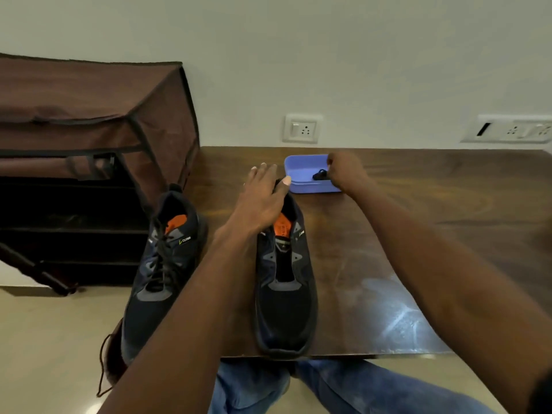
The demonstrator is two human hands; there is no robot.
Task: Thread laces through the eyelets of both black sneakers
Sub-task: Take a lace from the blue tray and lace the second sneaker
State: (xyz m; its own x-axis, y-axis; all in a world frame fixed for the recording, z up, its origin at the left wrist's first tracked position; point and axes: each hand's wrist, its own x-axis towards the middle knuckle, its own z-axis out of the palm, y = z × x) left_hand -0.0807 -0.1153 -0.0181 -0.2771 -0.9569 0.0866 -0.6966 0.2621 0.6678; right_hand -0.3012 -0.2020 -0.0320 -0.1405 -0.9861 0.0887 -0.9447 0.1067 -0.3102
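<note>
left hand [263, 198] rests spread fingers on the unlaced sneaker [283, 282] heel, likely steadying it, while right hand [343, 171] pinches the black lace [319, 175] from the blue tray [301, 165]; laced sneaker [162, 264] sits beside.

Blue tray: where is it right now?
Head view: the blue tray sits on the wooden table near the wall, just beyond the unlaced sneaker, with the right hand reaching into it.
</note>
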